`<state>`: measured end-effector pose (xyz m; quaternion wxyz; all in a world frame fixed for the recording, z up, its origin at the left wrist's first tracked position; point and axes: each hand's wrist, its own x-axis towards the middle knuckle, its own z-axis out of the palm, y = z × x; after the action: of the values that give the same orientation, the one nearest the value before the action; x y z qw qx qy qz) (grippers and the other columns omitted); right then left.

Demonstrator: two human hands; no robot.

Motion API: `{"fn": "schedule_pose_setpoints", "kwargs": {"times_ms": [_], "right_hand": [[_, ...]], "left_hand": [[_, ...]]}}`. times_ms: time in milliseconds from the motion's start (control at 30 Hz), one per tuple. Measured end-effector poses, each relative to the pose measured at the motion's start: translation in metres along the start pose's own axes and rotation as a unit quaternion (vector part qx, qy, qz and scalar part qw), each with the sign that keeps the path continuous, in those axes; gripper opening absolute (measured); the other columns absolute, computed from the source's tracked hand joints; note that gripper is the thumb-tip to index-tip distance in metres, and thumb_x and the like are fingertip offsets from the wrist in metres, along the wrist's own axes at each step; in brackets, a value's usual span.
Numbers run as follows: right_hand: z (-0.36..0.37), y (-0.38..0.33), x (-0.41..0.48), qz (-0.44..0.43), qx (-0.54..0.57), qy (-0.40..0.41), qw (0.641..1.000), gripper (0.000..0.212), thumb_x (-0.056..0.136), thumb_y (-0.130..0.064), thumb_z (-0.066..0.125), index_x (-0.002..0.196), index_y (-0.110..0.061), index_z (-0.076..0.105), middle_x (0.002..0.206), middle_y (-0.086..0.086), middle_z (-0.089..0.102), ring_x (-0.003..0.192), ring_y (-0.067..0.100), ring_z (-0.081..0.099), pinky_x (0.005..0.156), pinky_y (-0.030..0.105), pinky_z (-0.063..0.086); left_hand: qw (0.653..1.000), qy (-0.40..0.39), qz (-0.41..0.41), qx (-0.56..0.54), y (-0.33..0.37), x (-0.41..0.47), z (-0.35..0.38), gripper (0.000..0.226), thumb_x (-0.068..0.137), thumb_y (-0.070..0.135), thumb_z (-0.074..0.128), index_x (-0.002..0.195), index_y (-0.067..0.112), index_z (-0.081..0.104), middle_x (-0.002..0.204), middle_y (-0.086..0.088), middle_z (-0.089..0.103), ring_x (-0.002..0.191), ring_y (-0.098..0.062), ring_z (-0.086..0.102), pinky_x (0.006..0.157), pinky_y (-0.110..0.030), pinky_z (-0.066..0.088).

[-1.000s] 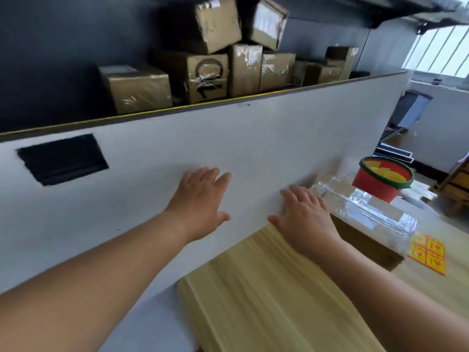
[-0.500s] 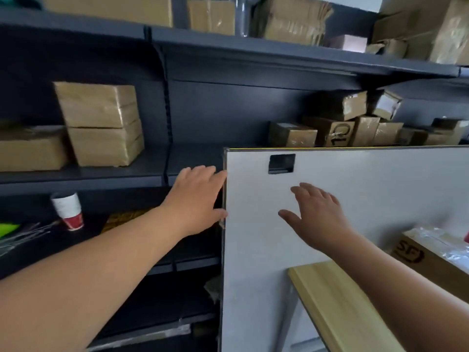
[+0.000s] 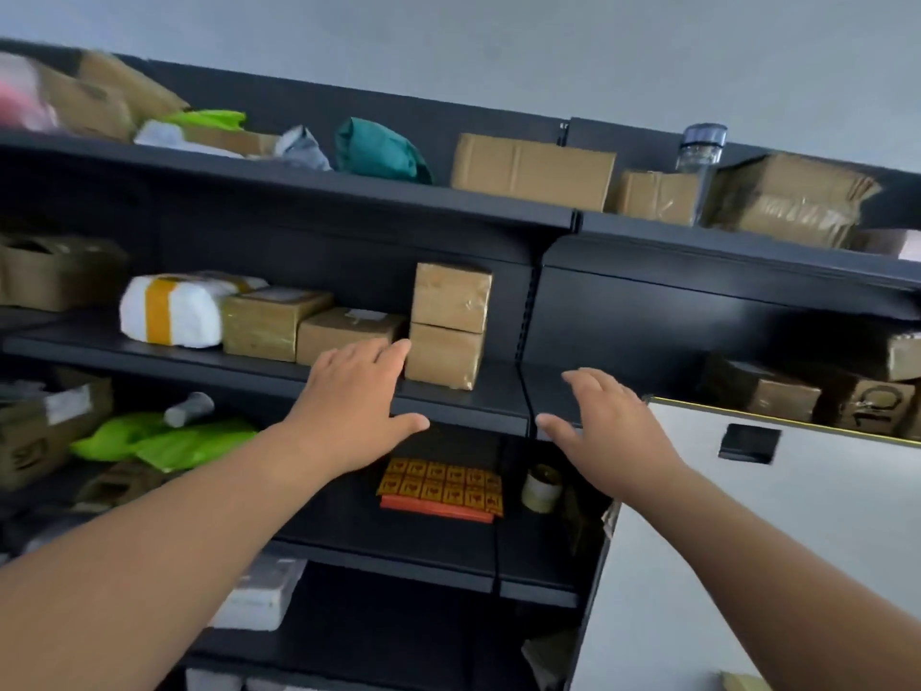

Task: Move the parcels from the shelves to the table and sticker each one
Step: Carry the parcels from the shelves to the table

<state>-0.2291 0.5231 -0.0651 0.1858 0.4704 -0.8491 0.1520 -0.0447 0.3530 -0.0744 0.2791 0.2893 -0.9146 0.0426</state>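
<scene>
A pale grey wall (image 3: 498, 37) rises plain above a dark metal shelf unit (image 3: 299, 211) that fills most of the view. Its boards run in several tiers and meet at a slotted upright post (image 3: 528, 311). At the lower right stands a white partition panel (image 3: 747, 541) with a yellow-trimmed top edge and a small dark rectangular cut-out (image 3: 749, 442). The light is soft and even.

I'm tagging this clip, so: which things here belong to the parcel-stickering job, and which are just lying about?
Job: stacked brown parcels, white parcel with yellow tape, sticker sheet, left hand, right hand, both open.
Lying about: tape roll, clear bottle, white partition.
</scene>
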Motion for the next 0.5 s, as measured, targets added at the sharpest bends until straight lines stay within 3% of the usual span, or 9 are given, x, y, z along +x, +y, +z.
{"fn": "schedule_pose_setpoints", "kwargs": {"times_ms": [233,500], "right_hand": [[0.011,-0.03,0.052,-0.026,0.062,0.011,0.998,0.069,0.093,-0.052,0.049,0.148,-0.018,0.027,0.151,0.001,0.033,0.137,0.021,0.033,0.108,0.035,0.032],[0.045,-0.015,0.151,-0.007,0.142,0.005,0.99,0.073,0.093,-0.052,0.05,0.15,-0.017,0.02,0.156,0.002,0.025,0.137,0.022,0.035,0.105,0.035,0.036]], "left_hand": [[0.997,0.024,-0.064,-0.028,-0.042,0.026,-0.006,0.093,0.082,0.058,0.06,0.151,0.019,0.012,0.154,-0.002,0.028,0.14,-0.021,0.028,0.113,-0.038,0.028],[0.991,0.019,-0.103,-0.08,-0.059,0.121,0.032,0.098,0.081,0.054,0.065,0.152,0.021,0.007,0.155,-0.005,0.026,0.139,-0.023,0.031,0.108,-0.037,0.034]]}}
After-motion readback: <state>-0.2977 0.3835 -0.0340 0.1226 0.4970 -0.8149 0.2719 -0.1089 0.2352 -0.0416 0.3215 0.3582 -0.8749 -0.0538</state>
